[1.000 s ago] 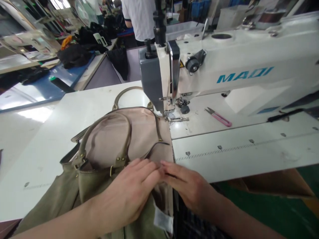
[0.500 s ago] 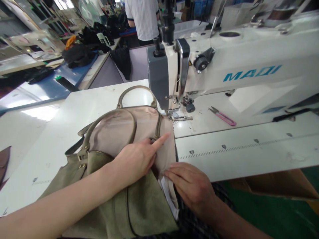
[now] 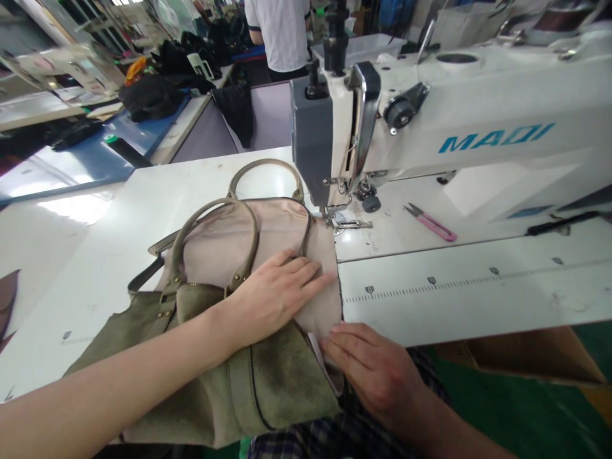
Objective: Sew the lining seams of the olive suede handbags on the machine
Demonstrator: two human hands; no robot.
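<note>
An olive-green handbag (image 3: 201, 382) lies opened out on the white sewing table, its two handles (image 3: 253, 245) standing up. Its pinkish lining (image 3: 220, 255) reaches to the needle and presser foot of the sewing machine (image 3: 329, 217). My left hand (image 3: 282, 287) rests flat on the lining beside the zipper edge, fingers stretched out. Lower down, my right hand (image 3: 373, 363) pinches the lining's free edge between thumb and fingers. The inside of that pinch is partly hidden.
Pink-handled thread snips (image 3: 433, 223) lie on the machine bed, right of the needle. A ruler scale (image 3: 430, 280) runs along the table's front. A cardboard box (image 3: 526, 354) sits below the table. Another person in a white shirt (image 3: 280, 35) stands behind the machine.
My left hand's fingers have gone from one pointing finger to lying spread on the lining. My right hand still grips the edge. The view has shifted slightly.
</note>
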